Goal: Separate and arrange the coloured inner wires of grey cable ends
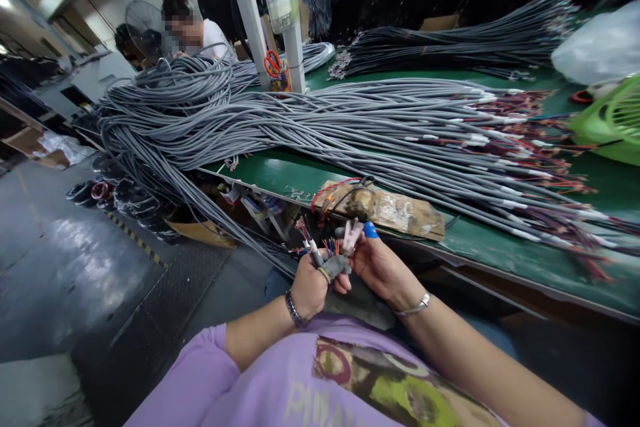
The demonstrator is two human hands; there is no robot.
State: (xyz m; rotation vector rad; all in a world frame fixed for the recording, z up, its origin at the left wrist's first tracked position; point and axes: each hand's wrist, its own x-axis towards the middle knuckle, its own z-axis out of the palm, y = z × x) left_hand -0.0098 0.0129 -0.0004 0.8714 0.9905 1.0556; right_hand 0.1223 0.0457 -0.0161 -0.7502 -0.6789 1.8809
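Note:
My left hand (310, 287) is closed around the ends of a few grey cables (316, 253), held low in front of the table edge. Coloured wire ends (331, 247) fan out above its fingers, and a grey cover wraps at least one finger. Close against it, my right hand (383, 270) has its fingers bent in toward the wires. A blue finger cot (371, 230) covers its thumb and pale covers (353, 235) sit on its fingertips. What lies between those fingertips is too small to make out.
Long grey cables (300, 113) with stripped coloured ends cover the green table (270, 173). A worn wooden board (400, 210) with a device lies at the near edge. A green basket (613, 123) and a plastic bag (600, 47) stand right. A person (215, 40) sits beyond the post.

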